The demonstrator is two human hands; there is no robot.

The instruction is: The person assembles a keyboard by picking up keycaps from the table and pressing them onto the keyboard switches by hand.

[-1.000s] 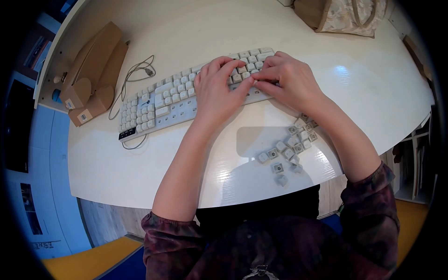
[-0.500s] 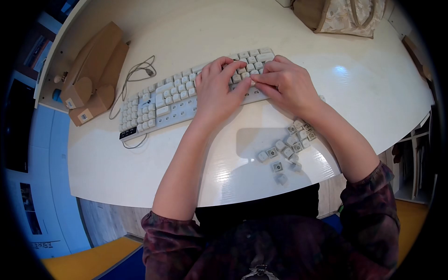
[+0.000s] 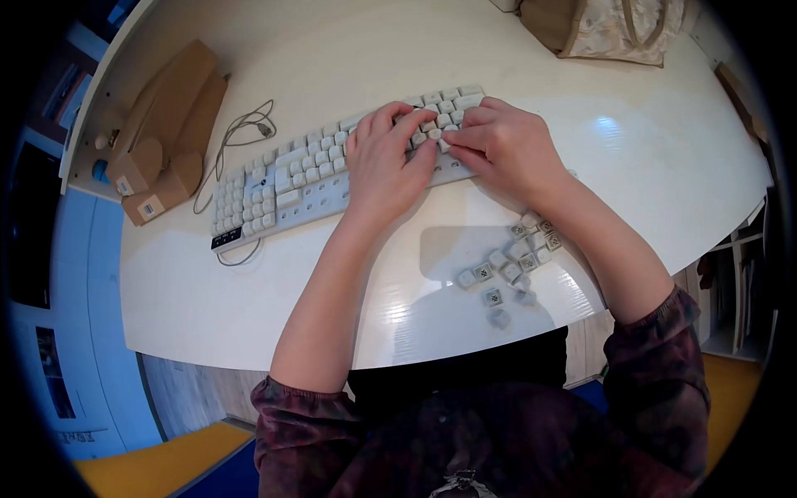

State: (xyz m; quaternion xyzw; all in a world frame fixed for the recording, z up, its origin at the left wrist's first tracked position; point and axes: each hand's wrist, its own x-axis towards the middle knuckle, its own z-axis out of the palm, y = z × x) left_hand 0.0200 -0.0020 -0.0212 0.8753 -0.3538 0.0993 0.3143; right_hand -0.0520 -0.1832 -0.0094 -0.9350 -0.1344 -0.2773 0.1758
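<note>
White round surface, glossy, under a head camera. Keyboard, upper centre of the frame, several caps missing. Left hand lies flat on the keys, pressing the board down; right hand pinches one keycap at mid-board. Best done by pulling the cap straight, with the board held firm. Loose keycaps lie centre right. Cardboard box and cable upper left; bag top right.
</note>
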